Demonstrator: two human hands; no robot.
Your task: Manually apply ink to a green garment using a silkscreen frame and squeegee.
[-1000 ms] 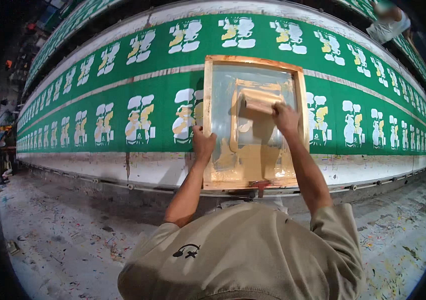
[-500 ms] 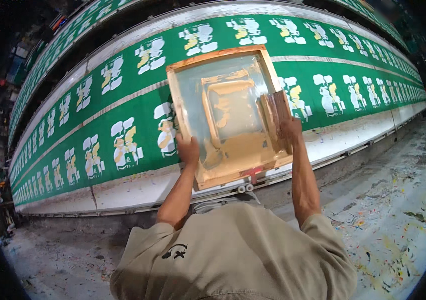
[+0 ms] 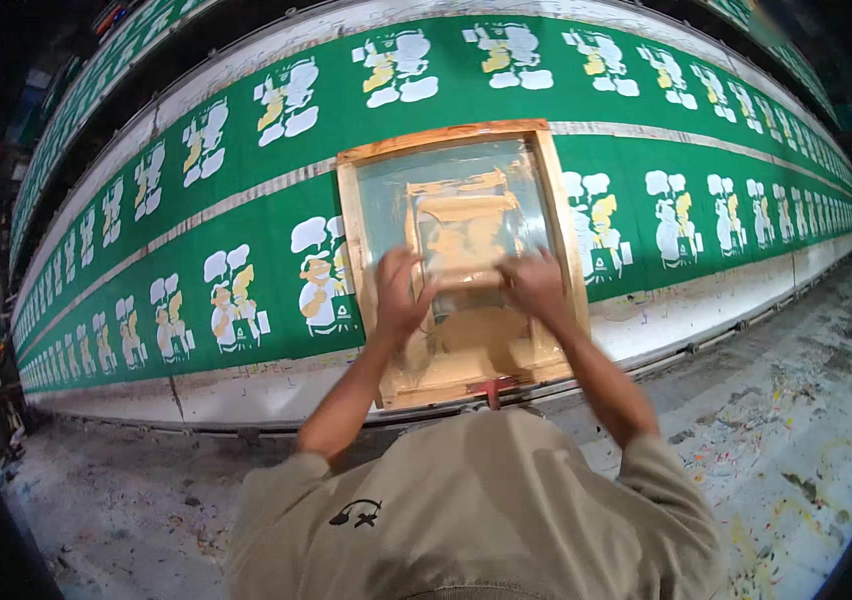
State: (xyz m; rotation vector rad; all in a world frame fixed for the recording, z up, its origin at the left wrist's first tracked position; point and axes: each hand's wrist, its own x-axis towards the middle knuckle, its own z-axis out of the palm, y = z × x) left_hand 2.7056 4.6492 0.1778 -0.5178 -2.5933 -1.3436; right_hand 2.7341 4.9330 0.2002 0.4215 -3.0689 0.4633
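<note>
A wooden-framed printing screen (image 3: 446,138) lies flat on the green printed sheet in front of me. Peach-coloured ink (image 3: 491,340) is spread over the lower part of its mesh. Both of my hands are inside the frame, gripping a squeegee (image 3: 468,280) that spans the mesh crosswise and is smeared by motion. My left hand (image 3: 402,296) is closed at its left end, and my right hand (image 3: 538,286) is closed at its right end. Most of the squeegee's edge is hidden or blurred. A red piece (image 3: 492,388) sits at the frame's near edge.
The long green sheet (image 3: 286,190) carries two rows of white and yellow printed figures on a pale table. A metal rail (image 3: 706,345) runs along its near edge. Paint-spotted floor (image 3: 766,420) lies nearer me. Another printed table (image 3: 76,140) stands beyond, at far left.
The screen was tilted, held at both sides; it now lies squarer on the sheet. My hands have left its sides, and the squeegee has moved from the right side to the middle.
</note>
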